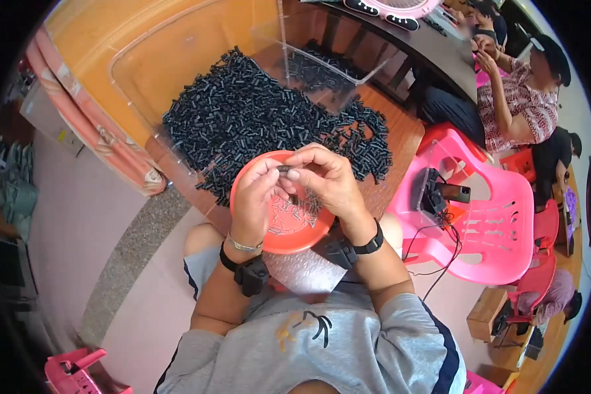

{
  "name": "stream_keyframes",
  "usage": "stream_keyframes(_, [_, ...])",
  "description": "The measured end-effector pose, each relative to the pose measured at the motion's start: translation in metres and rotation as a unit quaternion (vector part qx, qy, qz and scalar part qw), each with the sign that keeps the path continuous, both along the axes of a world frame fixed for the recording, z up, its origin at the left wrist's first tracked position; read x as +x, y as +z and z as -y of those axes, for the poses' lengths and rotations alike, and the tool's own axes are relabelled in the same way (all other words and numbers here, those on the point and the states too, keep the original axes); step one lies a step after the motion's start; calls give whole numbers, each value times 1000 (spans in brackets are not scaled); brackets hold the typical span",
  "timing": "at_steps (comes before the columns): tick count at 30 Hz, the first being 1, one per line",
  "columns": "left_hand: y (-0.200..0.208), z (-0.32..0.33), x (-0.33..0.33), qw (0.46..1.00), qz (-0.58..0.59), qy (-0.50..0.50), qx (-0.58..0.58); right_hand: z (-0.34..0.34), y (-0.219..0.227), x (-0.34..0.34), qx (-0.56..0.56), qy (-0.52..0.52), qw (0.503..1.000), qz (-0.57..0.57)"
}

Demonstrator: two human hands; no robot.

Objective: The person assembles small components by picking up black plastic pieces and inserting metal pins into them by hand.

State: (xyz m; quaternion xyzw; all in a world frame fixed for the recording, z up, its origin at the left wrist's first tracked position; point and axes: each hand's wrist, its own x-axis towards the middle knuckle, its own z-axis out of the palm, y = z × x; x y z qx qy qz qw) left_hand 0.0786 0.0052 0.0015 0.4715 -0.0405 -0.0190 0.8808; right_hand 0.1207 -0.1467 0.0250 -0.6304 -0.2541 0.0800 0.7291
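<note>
My left hand (251, 200) and my right hand (329, 181) meet over an orange-red basin (284, 244). Between the fingertips of both is pinched a small dark cylindrical piece (284, 169). Inside the basin lie many small shiny metal pins (287, 220). Another small dark piece (293, 199) shows just below my fingers; whether a finger touches it I cannot tell. Beyond the basin, a large heap of short black cylindrical pieces (249, 108) spreads over the brown wooden table (400, 134).
A clear plastic bin (348, 75) stands at the heap's far side. To the right, a pink plastic chair (499, 230) carries a phone (454, 192) and black cables (450, 240). A co-worker (515, 108) sits at the far right. A patterned curtain (98, 131) hangs at left.
</note>
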Motion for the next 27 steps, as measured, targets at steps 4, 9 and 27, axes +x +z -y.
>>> stream_keyframes(4, [3,4,1,996,30,35,79,5,-2,3,-22,-6,999,29])
stream_keyframes(9, [6,3,-1,995,25,17,91,7,1,3,-41,-6,997,59])
stream_keyframes(27, [-5,4,-1,1000,-5,-19,15,4,1,0,-185,-72,937,288])
